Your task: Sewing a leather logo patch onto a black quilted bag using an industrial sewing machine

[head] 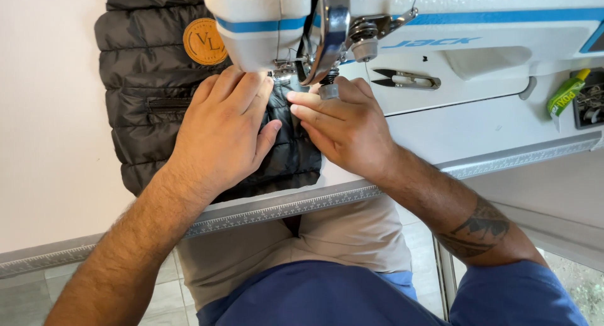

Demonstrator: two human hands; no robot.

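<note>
Under machine head (270,24), hands on jacket (145,68)

Needle hidden behind sewing machine head (251,24), machine top cut off by far edge, quilted jacket (145,80) partly covered by left hand (220,134) and right hand (343,124), jacket collar cropped, tray contents at right edge (591,102) too small to tell

Only 1 view, from the head, looks steeply down and forward at the sewing machine (402,30) from close above. The white surface (50,143) spreads left of the machine, its ruler-marked front edge (283,206) running below it.
</note>
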